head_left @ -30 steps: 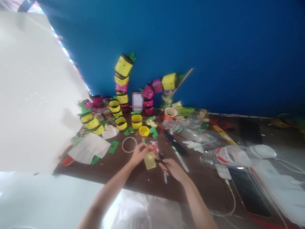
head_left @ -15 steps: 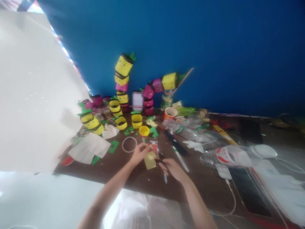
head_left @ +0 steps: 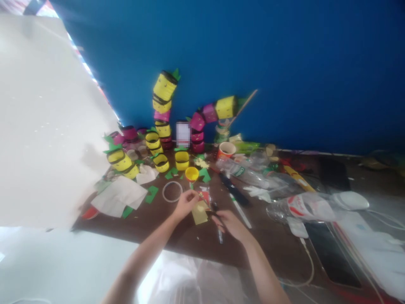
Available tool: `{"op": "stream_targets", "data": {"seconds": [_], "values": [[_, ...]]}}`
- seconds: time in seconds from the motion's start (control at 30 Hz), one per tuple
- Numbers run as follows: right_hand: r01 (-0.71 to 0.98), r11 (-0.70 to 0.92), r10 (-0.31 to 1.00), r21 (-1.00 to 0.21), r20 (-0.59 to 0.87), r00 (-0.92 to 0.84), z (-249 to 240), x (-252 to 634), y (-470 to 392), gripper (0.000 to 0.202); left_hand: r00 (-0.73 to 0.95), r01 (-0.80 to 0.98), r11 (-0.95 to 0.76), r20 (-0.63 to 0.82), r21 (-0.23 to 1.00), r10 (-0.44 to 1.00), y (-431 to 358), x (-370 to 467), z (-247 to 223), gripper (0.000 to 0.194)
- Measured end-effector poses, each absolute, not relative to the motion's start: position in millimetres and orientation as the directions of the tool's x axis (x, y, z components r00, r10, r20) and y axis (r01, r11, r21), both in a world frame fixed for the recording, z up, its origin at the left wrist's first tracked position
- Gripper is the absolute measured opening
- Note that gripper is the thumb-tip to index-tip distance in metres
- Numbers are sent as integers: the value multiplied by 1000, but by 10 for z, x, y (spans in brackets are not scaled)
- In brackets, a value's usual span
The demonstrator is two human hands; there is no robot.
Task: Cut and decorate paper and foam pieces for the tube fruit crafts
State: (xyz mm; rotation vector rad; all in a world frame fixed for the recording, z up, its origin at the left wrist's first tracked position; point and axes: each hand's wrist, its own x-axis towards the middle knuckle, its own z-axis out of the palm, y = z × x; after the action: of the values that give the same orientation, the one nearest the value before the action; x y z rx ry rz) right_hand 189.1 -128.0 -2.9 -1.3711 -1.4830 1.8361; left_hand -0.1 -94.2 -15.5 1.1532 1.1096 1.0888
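My right hand (head_left: 230, 224) grips dark scissors (head_left: 210, 212) — my left hand (head_left: 186, 202) bunches its fingertips nearby, on what I can't tell. Yellow paper (head_left: 199, 215) lies between them on the table (head_left: 190, 237).

2 hands (head_left: 187, 202), 1 ring (head_left: 163, 192), 2 labelled bottles (head_left: 311, 207)

"Any way through?"
"Brown tabletop (head_left: 186, 241) lies open on the near side of the left grip (head_left: 187, 201)."
"Obstacles?"
"Translucent round ring (head_left: 172, 202) left of it, small yellow round cup (head_left: 191, 174) just beyond; slim white stick (head_left: 241, 212) right of the right grip (head_left: 226, 222)."
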Motion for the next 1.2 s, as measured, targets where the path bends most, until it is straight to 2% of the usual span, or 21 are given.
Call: {"op": "stream_targets", "data": {"seconds": [0.3, 0.67, 0.83, 0.97, 1.07, 1.2], "values": [[313, -327, 791, -892, -439, -427, -42, 1922, -1285, 42, 122, -61, 77, -69, 995, 990, -934, -10, -213, 29], [281, -321, 831, -905, -411, -375, -24, 1894, -1279, 42, 140, -29, 61, -56, 998, 989, -935, -18, -211, 29], [266, -241, 942, -933, -291, -165, -40, 1778, -1230, 31, 176, 16, 43, -45, 999, 983, -935, -16, -283, 28], [268, -166, 984, -949, -177, -17, -44, 1649, -1153, 29, 237, 82, -11, -9, 997, 971, -961, -13, -296, 23], [299, -108, 991, -948, -127, -43, -27, 1599, -1101, 28, 265, 148, -77, 35, 986, 963, -976, -15, -296, 19], [331, -90, 983, -939, -138, -124, -10, 1604, -1064, 24, 279, 213, -143, 80, 966, 957, -976, -25, -318, 17]]}}
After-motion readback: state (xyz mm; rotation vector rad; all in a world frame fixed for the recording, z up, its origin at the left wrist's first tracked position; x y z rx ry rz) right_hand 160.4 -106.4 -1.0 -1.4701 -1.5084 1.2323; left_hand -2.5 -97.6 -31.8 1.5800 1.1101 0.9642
